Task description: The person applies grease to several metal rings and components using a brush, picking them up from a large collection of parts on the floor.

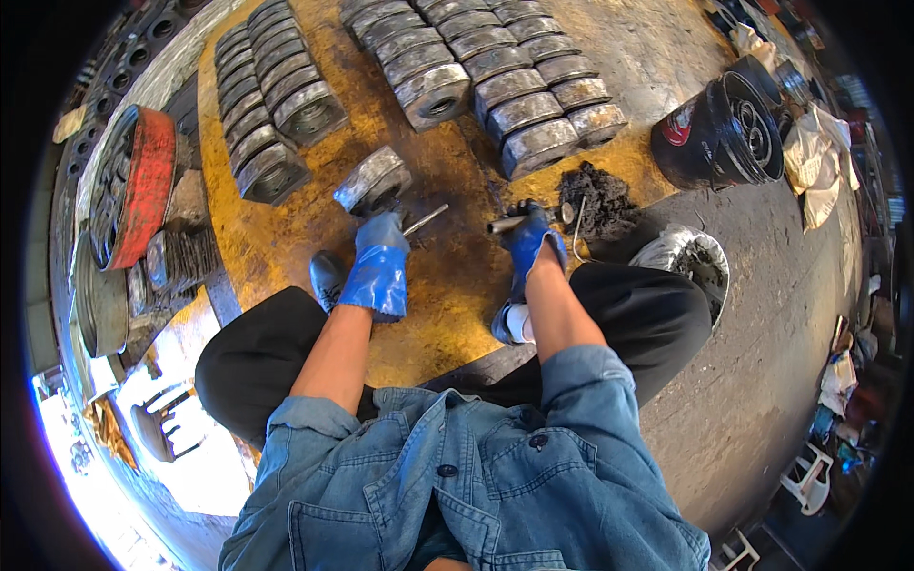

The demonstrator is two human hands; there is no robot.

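My left hand [379, 249], in a blue glove, is at the near side of a grimy round-edged metal block [373, 179]. A thin metal rod [426, 220] sticks out to the right from this hand, which appears closed on it; the rod's other end is hidden. My right hand [531, 236], also in a blue glove with blackened fingers, is closed around a short cylindrical metal tool [506, 225]. One end of that tool points left, toward the rod but apart from it. A round metal end [567, 212] shows on the hand's right; I cannot tell whether it belongs to the tool.
Rows of similar blocks [419, 71] stand ahead on the yellow-stained floor. Black sludge [600, 202] lies right of my right hand, beside a black bucket [700, 143] and a plastic-lined container [678, 249]. A red-sided round part [145, 186] stands at left. My shoes flank the work.
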